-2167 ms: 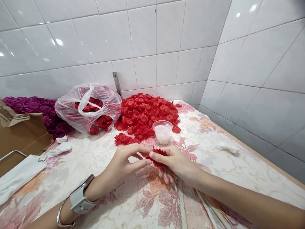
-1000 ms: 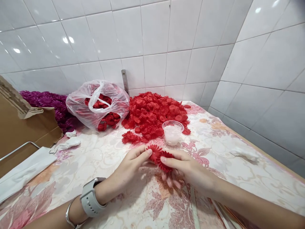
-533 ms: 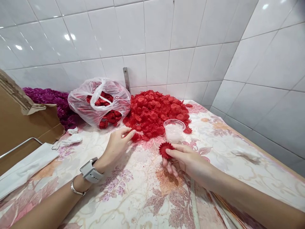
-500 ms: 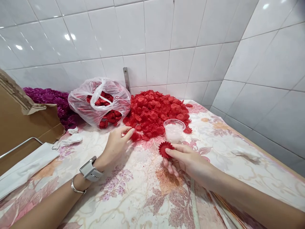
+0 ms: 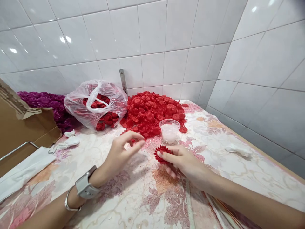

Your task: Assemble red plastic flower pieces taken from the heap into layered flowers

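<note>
My right hand point(image 5: 182, 162) pinches a dark red flower piece point(image 5: 162, 154) between thumb and fingers, just in front of a clear plastic cup point(image 5: 169, 131) of whitish contents. To its left, my left hand point(image 5: 121, 152) hovers over the tablecloth with fingers bent and thumb apart; no object can be made out in its grasp. Some red shows through the gap between its fingers. Behind both hands lies a heap of red flower pieces point(image 5: 152, 111). A watch and a bracelet are on my left wrist.
Left of the heap sit a plastic bag point(image 5: 78, 101) of red pieces, purple flower pieces point(image 5: 47, 101) and a cardboard box point(image 5: 30, 130). Crumpled white scraps point(image 5: 68, 143) lie near the box. A tiled wall point(image 5: 152, 38) stands behind the floral-covered table point(image 5: 95, 146).
My left hand has drawn back from the heap's front edge, toward my right hand, with its fingers curled. The flower piece in my right hand has tilted. The view has shifted slightly.
</note>
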Available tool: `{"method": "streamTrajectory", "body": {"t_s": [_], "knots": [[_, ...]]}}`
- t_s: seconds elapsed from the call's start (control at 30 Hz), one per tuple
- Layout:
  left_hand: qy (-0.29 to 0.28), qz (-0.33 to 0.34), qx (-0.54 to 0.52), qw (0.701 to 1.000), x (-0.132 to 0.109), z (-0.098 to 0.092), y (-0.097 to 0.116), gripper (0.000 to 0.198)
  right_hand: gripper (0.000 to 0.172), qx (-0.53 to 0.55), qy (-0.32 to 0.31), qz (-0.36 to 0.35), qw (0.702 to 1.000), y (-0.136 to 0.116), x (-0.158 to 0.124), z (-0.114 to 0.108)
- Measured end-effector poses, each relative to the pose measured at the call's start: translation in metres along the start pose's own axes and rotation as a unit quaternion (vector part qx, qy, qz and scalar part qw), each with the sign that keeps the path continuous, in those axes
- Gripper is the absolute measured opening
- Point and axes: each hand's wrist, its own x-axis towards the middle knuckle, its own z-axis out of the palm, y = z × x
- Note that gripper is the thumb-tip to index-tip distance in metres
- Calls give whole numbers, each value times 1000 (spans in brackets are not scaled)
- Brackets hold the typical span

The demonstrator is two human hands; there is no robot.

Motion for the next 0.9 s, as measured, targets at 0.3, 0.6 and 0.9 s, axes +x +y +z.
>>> {"method": "streamTrajectory", "body": {"t_s": [0.3, 0.6, 0.9], "knots": [[-98, 39, -13, 994, -21, 18, 15, 10, 32, -52, -8, -5, 999, 8, 1, 2], [-72, -155, -198, 965, -20, 21, 26, 17, 33, -209, 52, -163, 963, 3, -5, 3], [-138, -273, -324, 895, -13, 20, 21, 12, 28, -398, 92, -233, 882, 5, -7, 3]]}}
